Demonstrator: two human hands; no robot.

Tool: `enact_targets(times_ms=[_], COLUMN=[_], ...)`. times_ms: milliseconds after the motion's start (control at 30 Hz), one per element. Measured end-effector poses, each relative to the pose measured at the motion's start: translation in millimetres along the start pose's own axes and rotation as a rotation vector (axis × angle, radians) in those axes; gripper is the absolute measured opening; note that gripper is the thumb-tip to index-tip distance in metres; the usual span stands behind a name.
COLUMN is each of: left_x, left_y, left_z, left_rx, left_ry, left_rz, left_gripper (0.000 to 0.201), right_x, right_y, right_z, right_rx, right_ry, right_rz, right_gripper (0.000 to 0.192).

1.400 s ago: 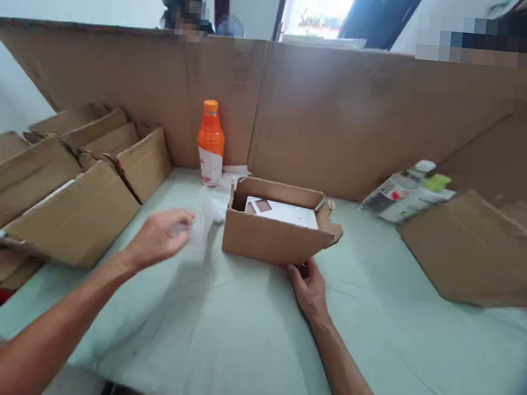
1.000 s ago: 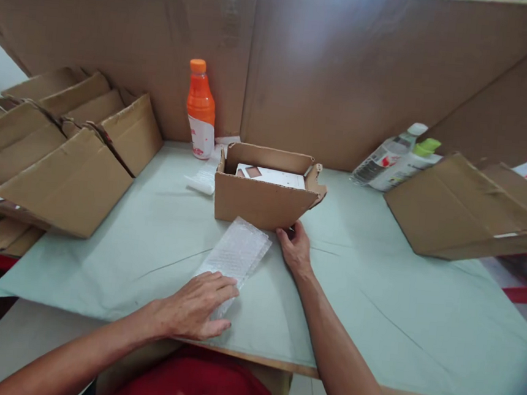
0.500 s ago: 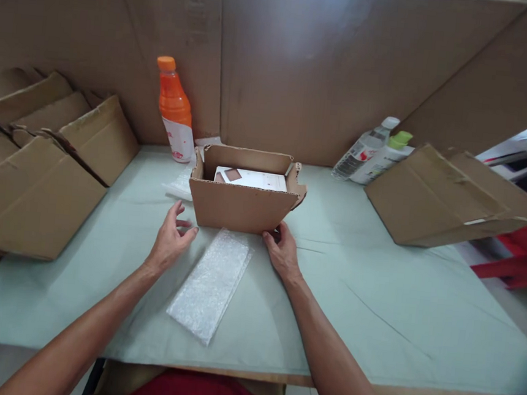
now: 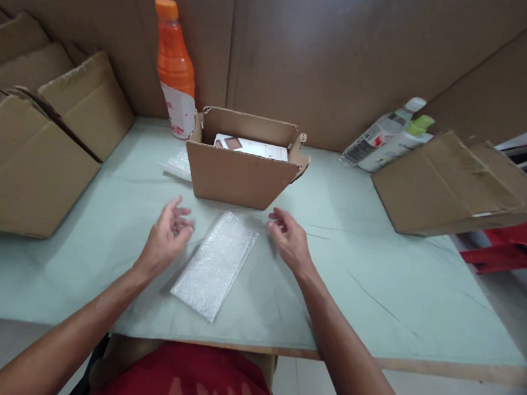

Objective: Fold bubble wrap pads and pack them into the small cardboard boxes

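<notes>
A: Hands? 
B: Left hand hovers just left of the bubble wrap, fingers loosely curled and apart, holding nothing. Right hand hovers just right of the wrap's far end, fingers also spread and empty.

A: Wrap position? 
B: Flat on the green table cover, lying diagonally between the two hands — near end toward the table edge, far end just short of the box. Neither hand touches it, as far as can be seen.

A: Box contents? 
B: Open top; a white item with a brown patch lies inside.

A: Surroundings? 
B: Orange bottle upright behind the box's left corner, against the cardboard wall. Two bottles lean at far right beside a flattened carton. More folded cartons stacked at left. A second piece of wrap — small, partly hidden — lies left of the box.
</notes>
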State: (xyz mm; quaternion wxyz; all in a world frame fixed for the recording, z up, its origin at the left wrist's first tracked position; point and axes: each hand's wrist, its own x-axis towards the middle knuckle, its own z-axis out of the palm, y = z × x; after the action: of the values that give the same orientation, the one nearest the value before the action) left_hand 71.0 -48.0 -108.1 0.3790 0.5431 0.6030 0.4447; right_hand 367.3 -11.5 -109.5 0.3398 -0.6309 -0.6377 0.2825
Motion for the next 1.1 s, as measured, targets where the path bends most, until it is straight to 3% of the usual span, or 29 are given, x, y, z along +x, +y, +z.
enact_targets(times_ms=[100, 200, 267, 367, 467, 533, 667, 833, 933, 1033, 1100], left_x=[-54, -88, -101, -111, -112, -109, -102, -101, -102, -101, -101], left_y=[-6, -3, 1, 0, -10, -16, -20, -9, -2, -2, -2], left_z=[-6.3, -6.8, -7.9, -13.9, -23.1, -29.0, -35.9, -30.5, -24.8, -24.8, -28.7], left_rx=[0.294, 0.432, 0.475, 0.531, 0.563, 0.567, 0.581, 0.490, 0.144, -0.258, -0.380], left_ry=[-0.116, -0.038, -0.039, -0.184, -0.228, -0.242, -0.345, -0.277, -0.134, 0.060, 0.119], left_rz=[0.112, 0.289, 0.418, 0.538, 0.561, 0.579, 0.606, 0.457, 0.132, -0.242, -0.340], left_gripper=[0.058, 0.054, 0.056, 0.055, 0.039, 0.030, 0.031, 0.018, 0.010, 0.021, 0.030], right_x=[-30, -38, -36, -40, -56, -71, -94, -101, -104, -111, -117], right_y=[-7, -16, -19, -19, -16, -16, -16, -17, -17, -16, -15], right_z=[8, 24, 32, 33, 26, 22, 21, 32, 35, 31, 25], right_rx=[-0.186, -0.295, -0.252, -0.103, -0.039, -0.064, -0.206, -0.331, -0.344, -0.296, -0.232], right_ry=[-0.097, -0.097, -0.060, -0.006, -0.001, -0.045, -0.114, -0.071, -0.052, -0.052, -0.041], right_rz=[-0.091, -0.141, -0.144, -0.163, -0.191, -0.201, -0.210, -0.278, -0.299, -0.285, -0.260], right_gripper=[0.035, 0.018, 0.009, 0.011, 0.011, 0.013, 0.019, 0.026, 0.027, 0.026, 0.025])
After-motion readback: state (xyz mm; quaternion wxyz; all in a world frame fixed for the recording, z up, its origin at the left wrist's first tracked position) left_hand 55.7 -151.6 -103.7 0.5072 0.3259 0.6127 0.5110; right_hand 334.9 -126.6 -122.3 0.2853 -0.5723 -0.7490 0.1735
